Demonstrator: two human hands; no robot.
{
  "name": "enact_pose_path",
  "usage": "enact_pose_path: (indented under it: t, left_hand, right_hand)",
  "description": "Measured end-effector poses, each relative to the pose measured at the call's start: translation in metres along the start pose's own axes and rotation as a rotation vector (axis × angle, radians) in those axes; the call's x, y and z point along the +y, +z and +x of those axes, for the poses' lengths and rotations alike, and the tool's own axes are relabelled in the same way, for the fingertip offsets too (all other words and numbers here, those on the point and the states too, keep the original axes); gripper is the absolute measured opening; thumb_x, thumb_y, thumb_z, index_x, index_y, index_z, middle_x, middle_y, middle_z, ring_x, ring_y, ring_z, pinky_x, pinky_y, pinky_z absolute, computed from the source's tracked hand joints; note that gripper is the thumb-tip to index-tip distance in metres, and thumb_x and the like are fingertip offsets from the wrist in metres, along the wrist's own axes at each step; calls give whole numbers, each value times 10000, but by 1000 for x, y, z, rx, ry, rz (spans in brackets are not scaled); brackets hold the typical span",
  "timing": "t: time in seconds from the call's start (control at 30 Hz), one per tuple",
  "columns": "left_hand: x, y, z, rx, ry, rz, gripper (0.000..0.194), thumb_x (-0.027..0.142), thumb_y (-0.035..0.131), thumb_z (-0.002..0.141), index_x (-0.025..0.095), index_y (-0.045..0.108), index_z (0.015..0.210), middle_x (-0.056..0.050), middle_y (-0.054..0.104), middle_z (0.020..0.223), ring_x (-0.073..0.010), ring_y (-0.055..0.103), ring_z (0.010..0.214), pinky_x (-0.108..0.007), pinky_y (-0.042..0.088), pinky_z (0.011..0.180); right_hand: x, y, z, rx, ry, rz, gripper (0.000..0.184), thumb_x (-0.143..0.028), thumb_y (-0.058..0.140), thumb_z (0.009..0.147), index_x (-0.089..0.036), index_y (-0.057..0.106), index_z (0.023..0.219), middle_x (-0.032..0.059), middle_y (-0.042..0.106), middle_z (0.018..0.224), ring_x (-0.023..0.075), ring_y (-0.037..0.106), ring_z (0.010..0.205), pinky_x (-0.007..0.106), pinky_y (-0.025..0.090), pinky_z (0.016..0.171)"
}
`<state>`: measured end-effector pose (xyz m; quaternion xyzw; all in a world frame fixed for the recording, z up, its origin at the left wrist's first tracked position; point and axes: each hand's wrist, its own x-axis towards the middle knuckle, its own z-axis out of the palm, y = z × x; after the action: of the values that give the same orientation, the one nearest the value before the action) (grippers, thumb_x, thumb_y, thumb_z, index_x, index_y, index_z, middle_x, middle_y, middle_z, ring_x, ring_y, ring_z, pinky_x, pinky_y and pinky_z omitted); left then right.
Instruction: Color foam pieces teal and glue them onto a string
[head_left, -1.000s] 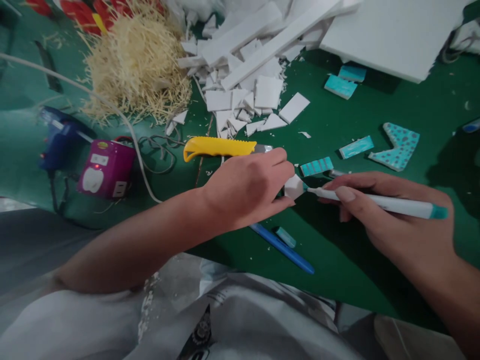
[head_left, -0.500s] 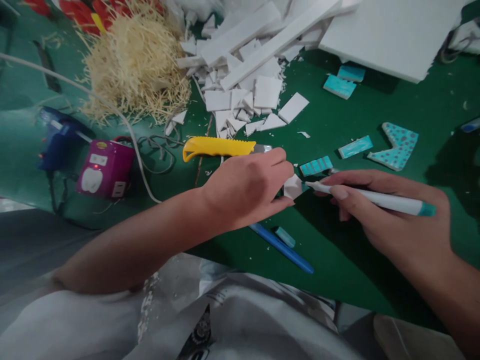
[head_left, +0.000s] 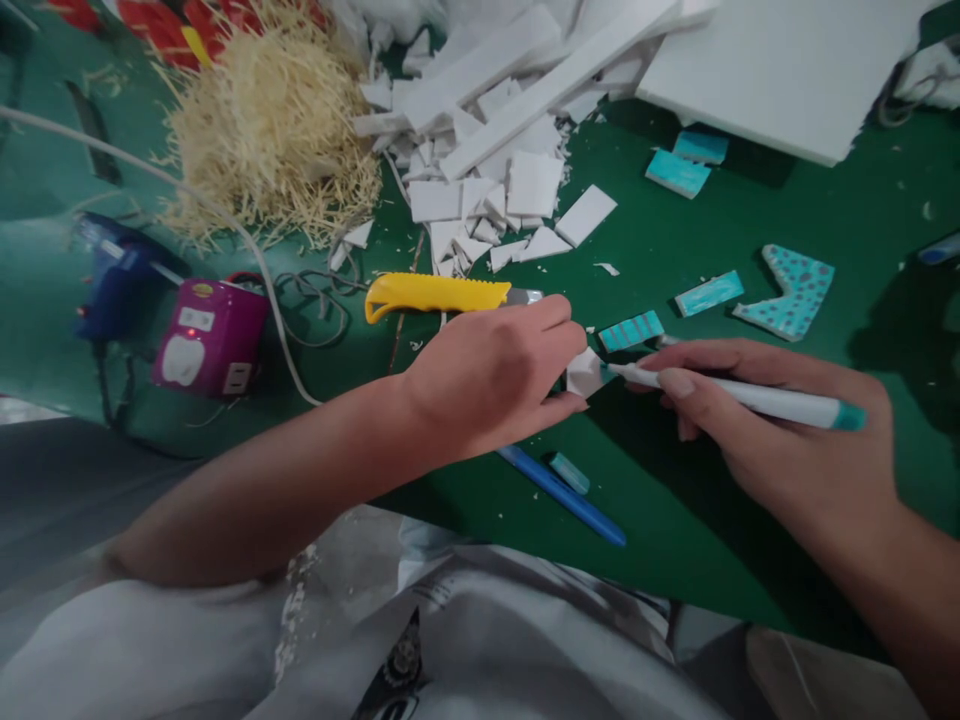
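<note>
My left hand (head_left: 502, 370) pinches a small white foam piece (head_left: 583, 372) between thumb and fingers. Its right corner is coloured teal. My right hand (head_left: 780, 420) grips a white marker (head_left: 772, 400) with a teal end, and the marker's tip touches that corner. Just beyond the piece lies a teal block with dark stripes (head_left: 631, 331). A yellow utility knife (head_left: 435, 293) rests behind my left hand, its blade partly hidden by the fingers. In front of the hand lie a blue pen (head_left: 570, 498) and a teal marker cap (head_left: 570, 472).
White foam scraps (head_left: 487, 200) are heaped at the back, beside a large foam sheet (head_left: 780, 70). Teal-coloured pieces (head_left: 791, 290) lie to the right. Wood shavings (head_left: 277, 130), a purple power box (head_left: 210, 335) and a blue glue gun (head_left: 124, 275) stand left, with a white cable (head_left: 225, 215).
The marker and my right hand have shifted very slightly left, the tip staying at the foam piece's corner. My left hand holds nearly still.
</note>
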<state>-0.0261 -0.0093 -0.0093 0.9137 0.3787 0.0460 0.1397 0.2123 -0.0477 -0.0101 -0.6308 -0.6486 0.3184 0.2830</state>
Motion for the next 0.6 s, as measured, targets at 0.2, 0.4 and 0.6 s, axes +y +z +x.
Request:
enact_pose_path:
  t: [0.2, 0.4, 0.6]
  left_hand:
    - [1, 0, 0, -2, 2, 0, 255, 357, 696, 967, 133, 709, 1087, -69, 701, 1027, -229, 721, 939, -299, 469, 643]
    - [2, 0, -1, -4, -1, -3, 250, 352, 703, 963, 134, 710, 1086, -65, 697, 1021, -234, 725, 948, -302, 477, 651]
    - [1, 0, -1, 9, 10, 10, 248, 355, 707, 959, 141, 707, 1085, -55, 692, 1009, -223, 725, 928, -292, 478, 657]
  right_hand:
    - [-4, 2, -1, 11, 13, 51, 126, -416, 793, 866, -314, 829, 803, -22, 705, 629, 96, 612, 541, 208, 435, 468]
    - [-4, 2, 0, 0, -1, 49, 109, -397, 802, 861, -310, 832, 802, -20, 700, 621, 99, 613, 551, 212, 422, 470]
    - [-1, 1, 0, -10, -8, 33, 170, -449, 792, 871, -293, 846, 912, -9, 715, 667, 85, 564, 520, 219, 392, 451]
